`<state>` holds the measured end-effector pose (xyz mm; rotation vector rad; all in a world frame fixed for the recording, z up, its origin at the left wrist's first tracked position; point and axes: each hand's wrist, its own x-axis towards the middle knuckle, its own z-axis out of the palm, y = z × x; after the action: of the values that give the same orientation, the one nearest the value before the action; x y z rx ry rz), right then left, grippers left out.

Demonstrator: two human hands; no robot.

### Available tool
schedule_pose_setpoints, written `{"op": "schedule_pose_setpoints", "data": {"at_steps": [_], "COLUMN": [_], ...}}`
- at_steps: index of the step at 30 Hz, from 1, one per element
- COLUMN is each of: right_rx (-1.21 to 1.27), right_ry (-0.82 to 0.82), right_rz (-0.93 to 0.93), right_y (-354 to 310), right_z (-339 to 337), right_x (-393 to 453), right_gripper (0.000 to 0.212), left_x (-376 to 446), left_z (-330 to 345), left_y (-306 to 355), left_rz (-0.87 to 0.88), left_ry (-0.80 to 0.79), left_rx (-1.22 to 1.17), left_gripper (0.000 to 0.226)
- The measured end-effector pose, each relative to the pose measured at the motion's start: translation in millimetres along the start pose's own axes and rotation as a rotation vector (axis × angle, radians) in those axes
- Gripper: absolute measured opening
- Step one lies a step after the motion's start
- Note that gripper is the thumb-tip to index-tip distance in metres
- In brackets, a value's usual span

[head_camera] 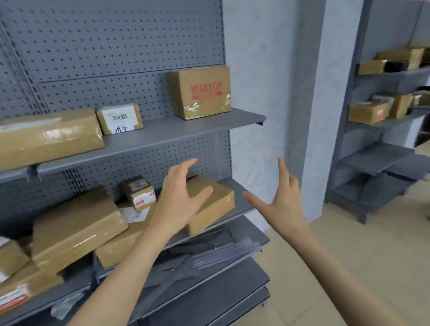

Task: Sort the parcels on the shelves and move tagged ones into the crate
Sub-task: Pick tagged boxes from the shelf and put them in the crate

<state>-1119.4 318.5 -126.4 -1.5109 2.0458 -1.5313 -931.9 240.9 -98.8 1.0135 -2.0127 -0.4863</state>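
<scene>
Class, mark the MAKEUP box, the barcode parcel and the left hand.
MAKEUP box (200, 93), head view, front face.
Barcode parcel (119, 118), head view, white label.
Left hand (179, 200), head view, back of hand.

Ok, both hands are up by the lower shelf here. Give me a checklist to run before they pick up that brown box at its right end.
1. Left hand free: ok, fingers spread, holding nothing, above the brown box.
2. Right hand free: ok, open, in the air to the box's right.
3. Box top clear: ok, nothing stacked on it.
4. Right side of the box reachable: ok, it sits at the end of the lower shelf, open space beside it.
5. Tag on the box: cannot tell, no label shows on its visible faces.
6. Crate to put it in: cannot tell, none in view.
</scene>
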Motion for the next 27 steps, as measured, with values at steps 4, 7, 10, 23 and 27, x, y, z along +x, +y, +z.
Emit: {"op": "schedule_pose_setpoints", "data": {"at_steps": [4,7,10,23,27], "right_rx": [0.068,0.127,0.133,0.170,0.157], "right_ry": [-0.068,-0.119,-0.151,-0.232,-0.235], "right_rz": [-0.067,-0.120,-0.174,-0.156,-0.134], "right_y": [12.3,15.4,14.6,35.5,41.2], "right_z": [28.2,42.0,55.2,110.0,121.9], "right_x": [95.3,165.1,224.7,368.8,402.6], "right_gripper": [0.105,0.106,0.106,0.105,0.106], "left_x": [69.5,123.4,167.1,298.3,342.7], "left_z": [8.5,16.9,26.3,49.9,55.8], "left_y": [-18.0,-25.6,-34.7,-100.4,-120.8], "left_rz": [-0.068,-0.123,-0.186,-0.314,-0.306], "left_ry": [0.112,0.155,0.226,0.312,0.229], "left_rx": [0.018,0.003,-0.055,-0.076,-0.032], "left_gripper": [0.059,0.059,0.060,0.074,0.090]}}
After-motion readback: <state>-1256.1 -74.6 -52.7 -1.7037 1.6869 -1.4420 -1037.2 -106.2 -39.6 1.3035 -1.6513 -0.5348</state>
